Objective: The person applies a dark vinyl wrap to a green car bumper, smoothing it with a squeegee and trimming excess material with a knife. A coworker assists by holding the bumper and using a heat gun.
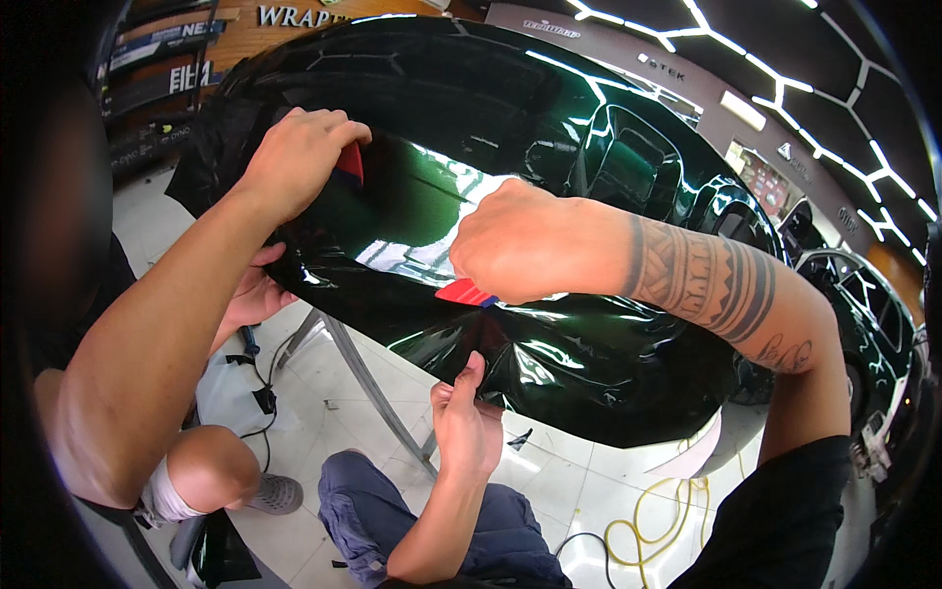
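Glossy dark-green film (pixel 549 363); red squeegee (pixel 465 292)

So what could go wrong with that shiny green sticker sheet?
1. The green film is wrinkled along its lower part. If the right hand presses its red squeegee over those folds, creases might stay.
2. Another person's hand pinches the film's edge; too hard a tug could stretch or tear it.
3. A yellow cable loops on the floor, and someone could trip.
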Tool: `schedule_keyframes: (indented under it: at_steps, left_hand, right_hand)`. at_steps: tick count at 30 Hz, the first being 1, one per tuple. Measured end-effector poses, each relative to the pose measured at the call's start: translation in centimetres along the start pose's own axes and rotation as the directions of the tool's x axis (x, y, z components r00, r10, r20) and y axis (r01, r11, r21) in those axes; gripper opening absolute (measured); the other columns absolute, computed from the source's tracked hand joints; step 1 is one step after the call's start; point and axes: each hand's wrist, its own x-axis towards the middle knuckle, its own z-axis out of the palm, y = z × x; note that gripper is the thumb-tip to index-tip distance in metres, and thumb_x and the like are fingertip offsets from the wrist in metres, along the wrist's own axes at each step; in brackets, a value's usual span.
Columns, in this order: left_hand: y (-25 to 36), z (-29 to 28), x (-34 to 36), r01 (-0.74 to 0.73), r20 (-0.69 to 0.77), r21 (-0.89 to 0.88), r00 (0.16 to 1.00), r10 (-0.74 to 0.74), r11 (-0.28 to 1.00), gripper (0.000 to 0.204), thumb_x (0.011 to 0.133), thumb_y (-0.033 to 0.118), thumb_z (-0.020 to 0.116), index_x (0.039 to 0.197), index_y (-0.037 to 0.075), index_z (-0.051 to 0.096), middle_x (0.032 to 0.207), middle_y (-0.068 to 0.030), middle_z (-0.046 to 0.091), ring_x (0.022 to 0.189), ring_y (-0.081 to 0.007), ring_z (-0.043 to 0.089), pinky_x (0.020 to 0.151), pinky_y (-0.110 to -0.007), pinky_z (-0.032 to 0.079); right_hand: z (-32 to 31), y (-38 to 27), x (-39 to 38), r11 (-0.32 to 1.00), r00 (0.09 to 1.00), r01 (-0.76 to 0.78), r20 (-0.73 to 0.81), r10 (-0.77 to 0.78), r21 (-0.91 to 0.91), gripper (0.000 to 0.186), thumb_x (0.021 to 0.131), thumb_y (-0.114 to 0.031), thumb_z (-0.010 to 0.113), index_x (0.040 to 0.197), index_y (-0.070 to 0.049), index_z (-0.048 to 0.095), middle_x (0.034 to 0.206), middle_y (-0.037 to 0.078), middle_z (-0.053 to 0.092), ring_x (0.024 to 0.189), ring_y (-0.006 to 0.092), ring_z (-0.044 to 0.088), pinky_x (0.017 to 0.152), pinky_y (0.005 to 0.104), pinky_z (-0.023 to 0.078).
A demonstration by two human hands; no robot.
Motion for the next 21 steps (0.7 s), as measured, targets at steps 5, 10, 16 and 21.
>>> schedule_keyframes:
  at_steps: [5, 10, 16, 21]
  left_hand:
    - [0.4, 0.0, 0.6, 0.002, 0.018, 0.033, 1.000, -0.002, 0.999, 0.019, 0.092, 0.017, 0.059, 0.108, 0.007, 0.062, 0.105, -0.0039, 0.067, 0.095, -0.0189, 0.064, 0.084, -0.038, 0.051]
    - [-0.1, -1.2, 1.6, 0.108, 0.011, 0.050, 0.994, -0.109, 0.993, 0.020, 0.089, 0.024, 0.069, 0.098, 0.010, 0.059, 0.108, -0.0046, 0.065, 0.102, -0.0159, 0.061, 0.079, -0.033, 0.048]
    - [0.0, -4.7, -5.4, -0.024, 0.120, 0.032, 0.993, 0.020, 0.999, 0.073, 0.087, 0.038, 0.067, 0.143, 0.010, 0.030, 0.138, -0.0093, 0.043, 0.125, -0.0263, 0.044, 0.106, -0.045, 0.036]
    - [1.9, -3.2, -8.8, -0.378, 0.203, 0.105, 0.913, 0.352, 0.920, 0.107, 0.074, 0.041, 0.080, 0.148, 0.014, 0.007, 0.122, -0.0096, 0.046, 0.108, -0.0213, 0.049, 0.092, -0.040, 0.044]
  right_hand:
    - [0.1, 0.0, 1.3, 0.996, 0.997, 0.067, 0.044, -0.065, -0.052, 0.006, 0.071, -0.011, 0.065, 0.072, -0.007, 0.070, 0.075, 0.009, 0.069, 0.072, 0.0288, 0.068, 0.058, 0.0379, 0.051]
    - [-0.6, -0.7, 3.1, 0.988, 0.948, 0.035, 0.319, 0.014, -0.148, 0.010, 0.076, -0.015, 0.064, 0.077, -0.007, 0.071, 0.083, 0.006, 0.071, 0.080, 0.0267, 0.068, 0.062, 0.0371, 0.053]
    - [-0.1, -8.0, -3.3, 0.983, 0.931, 0.042, -0.365, 0.026, 0.178, 0.029, 0.070, -0.021, 0.067, 0.090, -0.002, 0.057, 0.081, 0.011, 0.055, 0.071, 0.0252, 0.065, 0.055, 0.0336, 0.051]
    - [7.5, -19.1, -4.3, 0.810, 0.887, 0.197, -0.452, 0.093, 0.553, 0.042, 0.077, -0.022, 0.062, 0.107, 0.007, 0.056, 0.106, 0.017, 0.052, 0.094, 0.0278, 0.056, 0.070, 0.0336, 0.050]
